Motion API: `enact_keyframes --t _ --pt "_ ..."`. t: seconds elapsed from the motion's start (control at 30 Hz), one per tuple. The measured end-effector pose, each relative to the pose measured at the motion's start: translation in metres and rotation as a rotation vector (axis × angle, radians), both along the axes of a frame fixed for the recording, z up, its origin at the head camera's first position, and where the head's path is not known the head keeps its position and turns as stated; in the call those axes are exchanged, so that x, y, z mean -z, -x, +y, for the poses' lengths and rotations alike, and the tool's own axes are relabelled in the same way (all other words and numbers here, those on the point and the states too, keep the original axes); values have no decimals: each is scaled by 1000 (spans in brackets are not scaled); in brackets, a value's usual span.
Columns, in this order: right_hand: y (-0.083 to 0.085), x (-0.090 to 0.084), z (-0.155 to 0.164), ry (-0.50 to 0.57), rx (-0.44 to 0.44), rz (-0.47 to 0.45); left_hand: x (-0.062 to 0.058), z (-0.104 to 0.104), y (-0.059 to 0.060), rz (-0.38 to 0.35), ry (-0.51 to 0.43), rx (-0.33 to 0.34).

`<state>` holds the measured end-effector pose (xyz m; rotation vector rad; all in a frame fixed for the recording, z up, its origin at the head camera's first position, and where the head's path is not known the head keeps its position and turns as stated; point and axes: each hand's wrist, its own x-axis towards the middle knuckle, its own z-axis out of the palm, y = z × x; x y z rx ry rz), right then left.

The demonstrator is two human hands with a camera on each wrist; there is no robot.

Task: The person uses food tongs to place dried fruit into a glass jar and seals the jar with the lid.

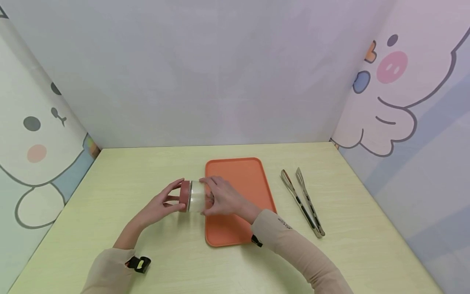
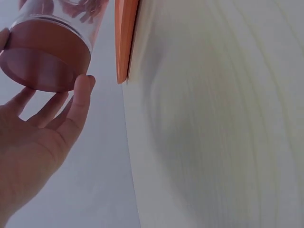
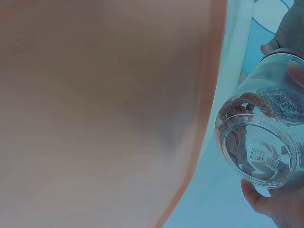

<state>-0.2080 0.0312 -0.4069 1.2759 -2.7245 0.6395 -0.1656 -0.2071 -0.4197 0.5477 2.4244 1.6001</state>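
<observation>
Jar held sideways just above table at tray edge: left hand fingers curl round lid, right hand grips glass body w/ fingers wrapped, bracing it. Tongs lie well right.

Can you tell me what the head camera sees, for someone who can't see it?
Two hands hold a clear jar sideways: left hand on its red lid, right hand around the glass. An orange tray and metal tongs lie nearby.
</observation>
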Motion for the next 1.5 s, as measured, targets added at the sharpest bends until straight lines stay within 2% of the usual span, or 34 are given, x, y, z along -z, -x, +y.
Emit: enact_keyframes --t 0.1,0.2,0.43,0.57,0.73,1.03,1.37,1.5 --pt "0 0 0 5 -3 -5 -1 1 0 5 -25 23" --pt "1 1 1 13 -3 -5 -1 2 0 2 -22 18" --pt "1 2 2 25 -5 1 -1 9 3 -68 -8 -101" --pt "0 0 2 26 -6 -1 -1 10 3 -77 -3 -126" --pt "0 -1 2 32 -7 -6 0 8 3 -55 33 -111" --pt "0 0 3 17 -1 -4 1 4 3 -126 22 -62" --pt "1 3 3 18 -10 25 -2 2 2 -52 31 43" --pt "0 3 3 22 -13 20 -2 4 2 -80 21 15"
